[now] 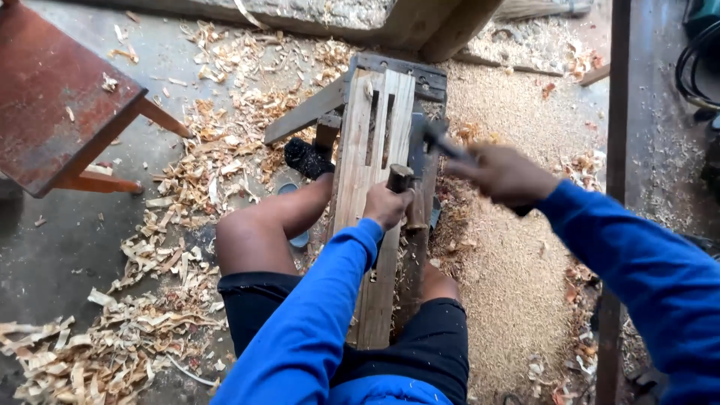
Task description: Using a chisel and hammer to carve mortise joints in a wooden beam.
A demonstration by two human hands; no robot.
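Note:
I sit astride a low wooden bench (375, 120) with slots cut along its top. My left hand (385, 204) grips a wooden-handled chisel (401, 181) held upright against a dark piece of wood at the bench's right side. My right hand (504, 174) holds a hammer (437, 139), blurred with motion, a little above and to the right of the chisel's top. Both arms wear blue sleeves. My bare knees flank the bench, and a foot in a black sock (307, 159) rests to its left.
Wood shavings (172, 225) cover the concrete floor on the left, fine sawdust (510, 247) on the right. A red-brown stool (60, 97) stands at the upper left. A dark upright post (616, 112) runs down the right. Black cable (694, 67) lies at the far right.

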